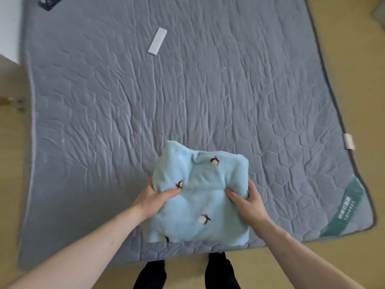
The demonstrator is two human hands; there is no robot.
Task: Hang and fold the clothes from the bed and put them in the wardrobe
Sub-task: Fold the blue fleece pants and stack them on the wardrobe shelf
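Between both hands (154, 197) — fluffy folded garment (200, 195)

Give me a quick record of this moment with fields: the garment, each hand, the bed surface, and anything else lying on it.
garment: folded light blue fleece garment with small white pompoms, at the near edge of the bed
left hand: left hand grips the garment's left side, thumb on top
right hand: right hand grips its right side, thumb on top
bed surface: grey quilted mattress cover
other items: flat white rectangular object toward the far side; dark object at the far left corner, too cut off to identify
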